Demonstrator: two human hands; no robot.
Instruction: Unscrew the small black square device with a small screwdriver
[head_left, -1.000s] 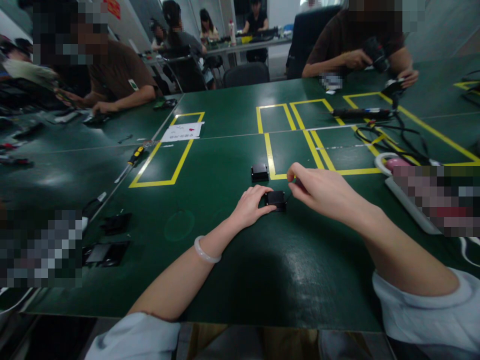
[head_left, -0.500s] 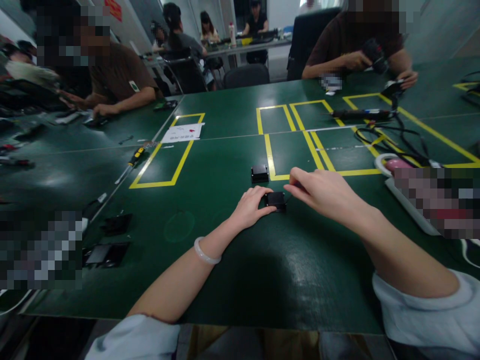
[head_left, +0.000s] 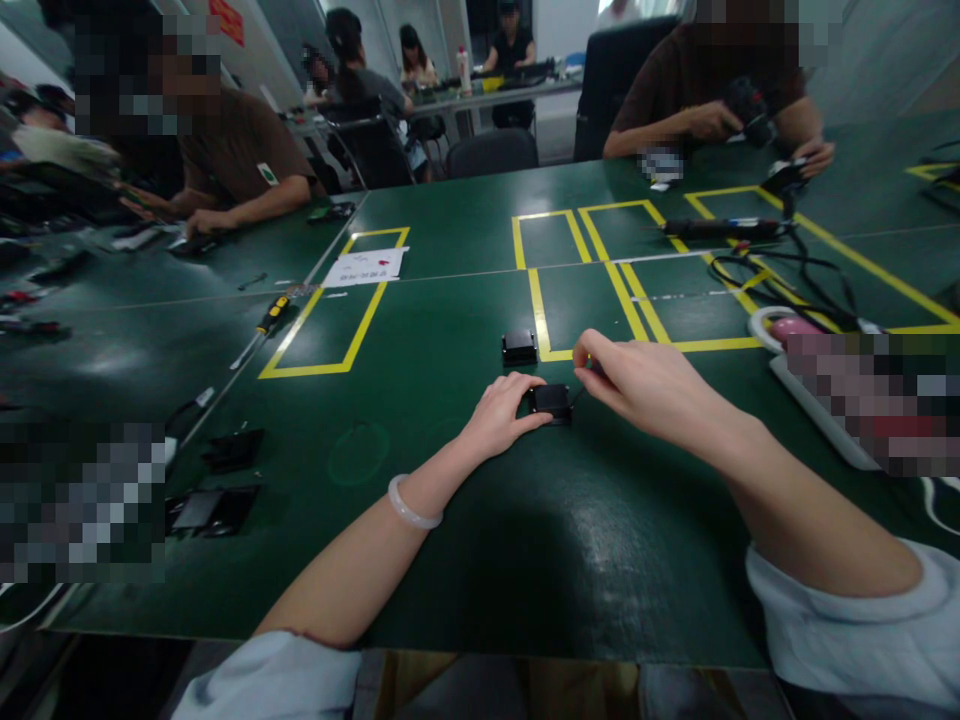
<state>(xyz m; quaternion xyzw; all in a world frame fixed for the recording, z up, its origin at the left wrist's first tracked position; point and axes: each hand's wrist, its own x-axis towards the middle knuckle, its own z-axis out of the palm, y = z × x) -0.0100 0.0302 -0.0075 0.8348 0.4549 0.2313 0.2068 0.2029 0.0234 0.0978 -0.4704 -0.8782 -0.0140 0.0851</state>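
Observation:
A small black rectangular box [head_left: 551, 400] lies on the green table, gripped between the thumb and fingers of my left hand [head_left: 499, 415]. Just right of the box, my right hand [head_left: 626, 380] is closed in a pinch. From its fingertips a thin dark rod [head_left: 578, 393] slants down to the box's right edge; my fingers hide most of it, so its kind is unclear. A second black box [head_left: 519, 347] of similar shape sits a little beyond the first, touched by neither hand.
Yellow tape [head_left: 555, 354] marks rectangles on the table. A yellow-and-black screwdriver [head_left: 274, 314], a paper label [head_left: 366, 266] and black parts [head_left: 214, 508] lie to the left. Black cables [head_left: 795, 285] and a white-rimmed tray [head_left: 821, 425] are at right. Co-workers sit across the table.
My right hand has shifted very slightly up and to the right, with the rod still at the box's edge. My left hand and both boxes stay in place.

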